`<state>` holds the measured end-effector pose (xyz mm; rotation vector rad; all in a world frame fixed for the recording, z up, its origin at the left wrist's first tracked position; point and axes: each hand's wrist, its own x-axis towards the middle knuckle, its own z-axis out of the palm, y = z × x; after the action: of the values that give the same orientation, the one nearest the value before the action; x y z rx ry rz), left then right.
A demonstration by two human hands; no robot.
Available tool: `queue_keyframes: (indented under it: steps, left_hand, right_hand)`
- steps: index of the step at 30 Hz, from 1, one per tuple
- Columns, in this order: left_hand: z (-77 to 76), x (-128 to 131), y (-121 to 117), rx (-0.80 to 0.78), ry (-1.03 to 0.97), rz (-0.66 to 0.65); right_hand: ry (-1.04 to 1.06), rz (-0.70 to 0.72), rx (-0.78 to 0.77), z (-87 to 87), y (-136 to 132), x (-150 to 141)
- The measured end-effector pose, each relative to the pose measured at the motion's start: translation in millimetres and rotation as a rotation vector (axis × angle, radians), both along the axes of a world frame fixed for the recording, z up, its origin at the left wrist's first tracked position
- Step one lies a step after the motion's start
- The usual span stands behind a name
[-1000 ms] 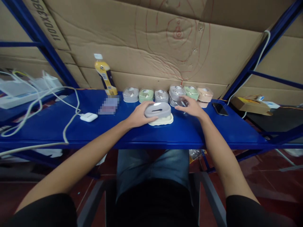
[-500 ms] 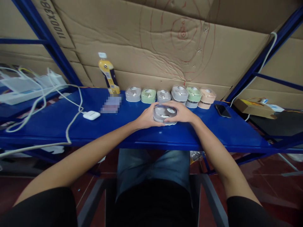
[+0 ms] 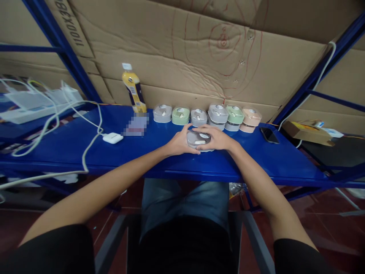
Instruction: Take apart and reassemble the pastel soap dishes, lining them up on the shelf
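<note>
Between my two hands is a grey lidded box [image 3: 196, 137] with a clear, shiny top and a round label, near the front of the blue table. My left hand [image 3: 180, 142] wraps round its left side, thumb low at the front. Round the right side curls my right hand [image 3: 216, 137], with its thumb across the front edge. Behind stands a row of similar boxes: a grey box [image 3: 162, 113], a green box [image 3: 180, 115] and another grey box [image 3: 199, 117]. Further right are stacks topped by a grey box [image 3: 218, 113], a green box [image 3: 234, 113] and a peach box [image 3: 250, 117].
A yellow drink bottle [image 3: 134, 88] stands at the back left, by a blurred-out flat item [image 3: 135, 125]. A white earbud case [image 3: 113, 138] and white cables [image 3: 92, 146] lie left. A phone [image 3: 269, 135] is at right. Cardboard [image 3: 159, 45] walls off the table's back.
The view has shifted slightly, so most things sit a little further right. Both hands stay round the grey box, whose clasp at the front now shows as a pale bar.
</note>
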<state>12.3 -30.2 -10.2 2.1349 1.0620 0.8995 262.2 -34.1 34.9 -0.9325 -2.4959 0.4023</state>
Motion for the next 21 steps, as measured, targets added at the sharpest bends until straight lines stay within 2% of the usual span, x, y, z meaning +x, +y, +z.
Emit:
queue_keyframes:
  steps: [10, 14, 17, 21]
  left_hand:
    - [-0.6, 0.4, 0.7, 0.015, -0.016, -0.016]
    - [2.9, -1.6, -3.8, 0.059, 0.051, 0.036]
    - [12.8, -7.2, -7.4, 0.107, 0.065, 0.164]
    - [35.6, -3.8, 8.3, 0.176, -0.02, 0.43]
  right_hand:
    - [-0.027, -0.011, 0.002, -2.6, 1.8, -1.9]
    - [0.02, -0.034, 0.002, -8.0, 2.1, 4.0]
    - [0.147, -0.161, 0.02, -5.5, 4.6, 15.7]
    - [0.395, -0.464, 0.121, 3.8, 11.1, 36.4]
